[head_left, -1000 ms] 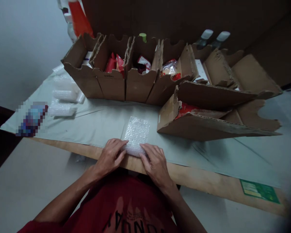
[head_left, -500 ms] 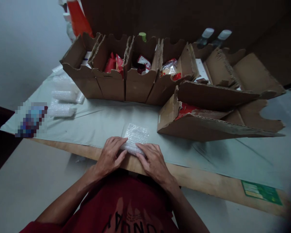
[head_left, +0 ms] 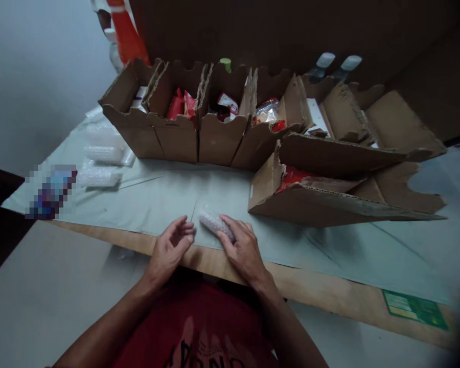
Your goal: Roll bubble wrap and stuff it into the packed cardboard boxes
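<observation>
A short roll of clear bubble wrap (head_left: 214, 223) lies tilted on the pale green cloth near the table's front edge. My right hand (head_left: 242, 244) is closed around its right end, thumb on the near side and fingers over the top. Whatever may be inside the roll cannot be made out. To the left of it, apart from the roll, my left hand (head_left: 172, 244) is open with curled, spread fingers and holds nothing.
Cardboard bins (head_left: 178, 140) with packets and boxes stand in a row at the back. A bin (head_left: 264, 194) with red packaging lies at the right. More bubble wrap rolls (head_left: 101, 176) lie at the left, near a pixelated item (head_left: 51, 191). Bottles (head_left: 324, 64) stand behind.
The bubble wrap, partly flat under both hands before, is now fully rolled up and turned at a slant. My left hand has let go and moved slightly left; my right hand grips the roll.
</observation>
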Motion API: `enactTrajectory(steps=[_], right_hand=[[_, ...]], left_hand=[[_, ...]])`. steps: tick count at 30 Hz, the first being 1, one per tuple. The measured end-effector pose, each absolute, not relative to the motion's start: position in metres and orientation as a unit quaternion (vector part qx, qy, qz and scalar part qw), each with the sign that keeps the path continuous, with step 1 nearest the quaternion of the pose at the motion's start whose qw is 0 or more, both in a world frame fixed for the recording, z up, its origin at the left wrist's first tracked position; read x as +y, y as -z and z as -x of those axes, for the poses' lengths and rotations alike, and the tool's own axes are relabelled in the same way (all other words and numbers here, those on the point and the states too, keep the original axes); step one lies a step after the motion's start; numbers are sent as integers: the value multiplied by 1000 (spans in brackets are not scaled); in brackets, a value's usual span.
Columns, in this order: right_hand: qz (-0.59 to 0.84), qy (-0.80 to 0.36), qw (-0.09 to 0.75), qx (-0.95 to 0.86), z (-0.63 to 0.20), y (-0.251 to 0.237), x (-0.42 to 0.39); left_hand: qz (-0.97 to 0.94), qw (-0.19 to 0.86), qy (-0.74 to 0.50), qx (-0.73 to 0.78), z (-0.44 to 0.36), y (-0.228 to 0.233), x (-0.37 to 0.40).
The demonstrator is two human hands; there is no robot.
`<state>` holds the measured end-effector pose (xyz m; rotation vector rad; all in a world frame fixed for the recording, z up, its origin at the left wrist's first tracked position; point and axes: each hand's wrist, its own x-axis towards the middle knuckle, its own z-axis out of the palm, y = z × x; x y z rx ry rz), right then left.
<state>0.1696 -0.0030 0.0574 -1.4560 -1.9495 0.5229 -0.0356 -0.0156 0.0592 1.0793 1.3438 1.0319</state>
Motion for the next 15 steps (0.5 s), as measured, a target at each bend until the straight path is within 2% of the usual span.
enactTrajectory(steps=[2, 5, 8, 12, 15], right_hand=[[539, -262, 333, -728, -167, -63, -14], [530, -319, 317, -719, -170, -74, -30], [549, -334, 303, -704, -185, -88, -39], [529, -372, 279, -710, -208, -111, -40], [510, -355, 260, -739, -225, -130, -39]], left_hand=[[-377, 635, -425, 524, 32, -61, -23], [-361, 662, -407, 516, 27, -64, -25], [-467, 624, -359, 513, 22, -67, -27], [-672, 520, -321, 418, 3, -66, -35], [-763, 440, -312, 355, -15, -73, -32]])
